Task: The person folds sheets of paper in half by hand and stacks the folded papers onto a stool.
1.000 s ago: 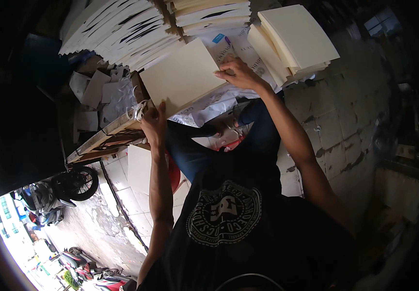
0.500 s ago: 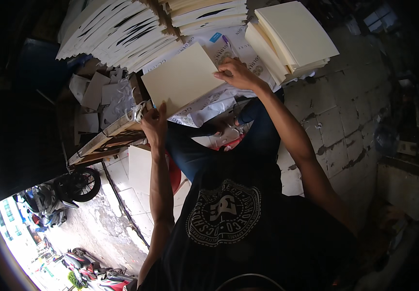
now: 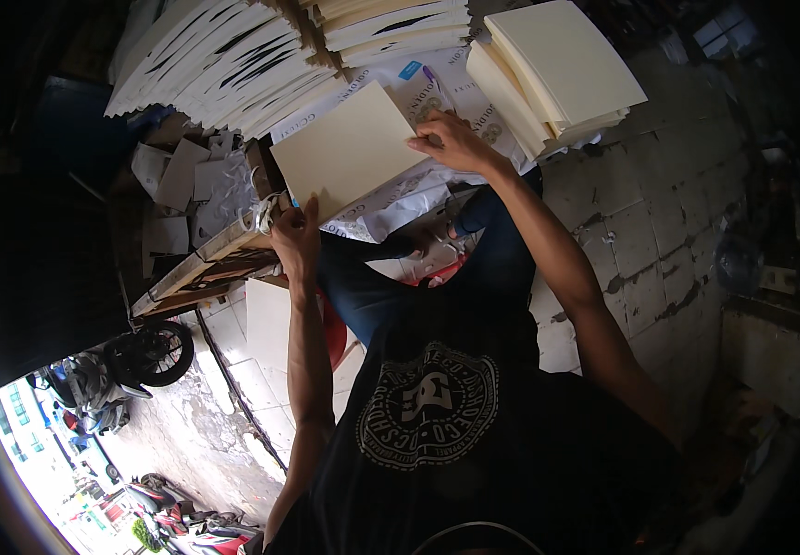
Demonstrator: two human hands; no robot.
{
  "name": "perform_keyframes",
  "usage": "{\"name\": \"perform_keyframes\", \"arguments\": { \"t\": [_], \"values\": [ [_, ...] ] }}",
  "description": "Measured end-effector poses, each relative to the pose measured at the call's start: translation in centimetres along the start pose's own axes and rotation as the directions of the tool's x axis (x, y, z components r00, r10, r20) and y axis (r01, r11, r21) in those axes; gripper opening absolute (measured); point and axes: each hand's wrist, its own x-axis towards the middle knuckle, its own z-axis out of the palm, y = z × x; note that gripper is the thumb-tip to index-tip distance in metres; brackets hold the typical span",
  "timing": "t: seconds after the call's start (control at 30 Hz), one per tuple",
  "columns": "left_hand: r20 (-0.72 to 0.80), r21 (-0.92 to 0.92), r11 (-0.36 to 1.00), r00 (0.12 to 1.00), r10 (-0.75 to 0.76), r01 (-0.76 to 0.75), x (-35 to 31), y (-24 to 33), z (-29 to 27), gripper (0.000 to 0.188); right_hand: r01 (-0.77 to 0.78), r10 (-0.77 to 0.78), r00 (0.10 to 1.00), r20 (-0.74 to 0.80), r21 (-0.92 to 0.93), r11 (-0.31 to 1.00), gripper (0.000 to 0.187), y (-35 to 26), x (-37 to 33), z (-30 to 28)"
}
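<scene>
A stack of cream paper sheets lies on a white printed plastic sheet over a low wooden board. My left hand grips the stack's near left corner. My right hand presses with closed fingers on its right edge. I sit with my knees in blue jeans under the stack.
A taller pile of cream sheets sits to the right. Fanned stacks of white sheets lie beyond. Paper scraps litter the left. Wooden planks, tiled floor and parked motorbikes lie around.
The cream stack and both hands have shifted slightly away from me; the grip looks the same.
</scene>
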Motion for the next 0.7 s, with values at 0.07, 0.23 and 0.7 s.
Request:
{"name": "perform_keyframes", "arguments": {
  "t": [0.07, 0.23, 0.7],
  "values": [
    [0.002, -0.004, 1.0, 1.0, 0.002, -0.002, 0.05, -0.1, 0.11, 0.055, -0.005, 0.005, 1.0, -0.002, -0.007, 1.0, 0.031, -0.03, -0.04, 0.01],
    [0.019, -0.005, 0.999, 0.999, -0.037, 0.037, -0.02, 0.36, -0.11, 0.055, -0.005, 0.005, 1.0, -0.014, -0.014, 1.0, 0.032, -0.12, -0.03, 0.15],
    [0.014, 0.002, 0.999, 0.999, -0.045, 0.045, -0.02, 0.22, -0.12, 0.054, 0.093, -0.1, 0.991, -0.085, -0.08, 0.992, 0.034, 0.49, -0.18, 0.33]
  ]
}}
